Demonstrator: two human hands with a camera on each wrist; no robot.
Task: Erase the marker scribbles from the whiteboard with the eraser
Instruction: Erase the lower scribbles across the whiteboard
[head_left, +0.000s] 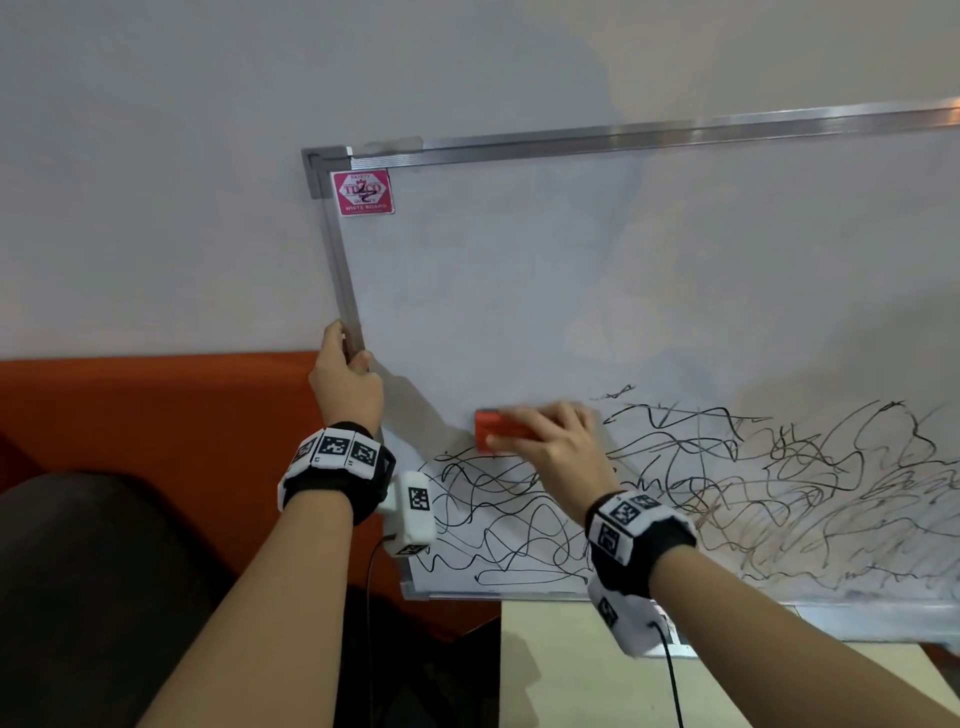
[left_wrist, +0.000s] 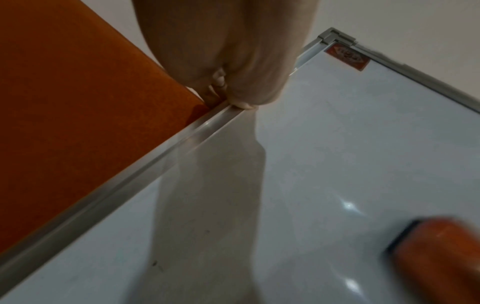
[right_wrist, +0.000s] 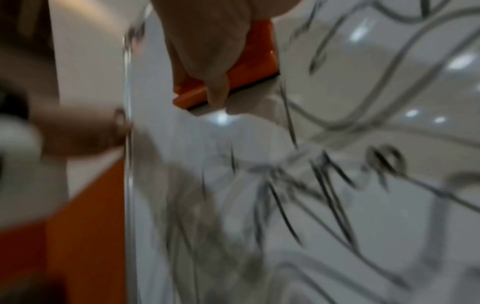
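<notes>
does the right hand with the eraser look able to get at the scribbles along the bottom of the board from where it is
Probably yes. The right hand holds the eraser flat on the whiteboard, just above the scribbles. Only bare board lies between them. The left hand holds the frame off to the side, out of the way.

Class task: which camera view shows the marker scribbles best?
The head view: the scribbles spread unblurred across the whiteboard's lower part. The right wrist view shows them close but blurred; the left wrist view shows none clearly.
</notes>
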